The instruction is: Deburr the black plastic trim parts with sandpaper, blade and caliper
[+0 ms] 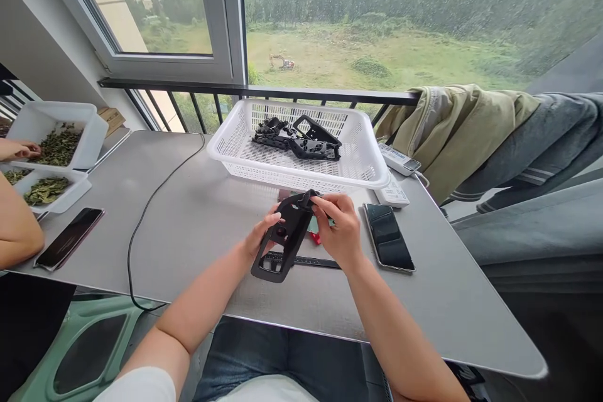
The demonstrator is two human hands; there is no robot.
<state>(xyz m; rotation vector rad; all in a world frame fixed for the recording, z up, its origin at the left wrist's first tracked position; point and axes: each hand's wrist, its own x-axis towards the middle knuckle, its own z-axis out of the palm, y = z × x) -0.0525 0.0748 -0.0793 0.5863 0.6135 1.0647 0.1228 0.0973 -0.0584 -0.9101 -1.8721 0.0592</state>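
A black moulded plastic frame (292,235) with a long opening is held above the table, tilted with its far end up. My left hand (262,231) grips its left side, thumb on top. At the upper right end, the fingers of my right hand (340,226) are pinched on the frame's edge; whether a smaller piece is between them I cannot tell. Beneath the frame lies a black ruler (315,261), partly covered. A red item (315,238) and something pale green show between frame and right hand, mostly hidden.
Behind my hands stands a white perforated basket (296,171) holding several black plastic parts (301,138). A smartphone (389,237) lies right, near white power strips (393,191). A black cable (155,201) crosses the left side. Further left, another person's hand (21,149) reaches into a leaf-filled white tub (87,119).
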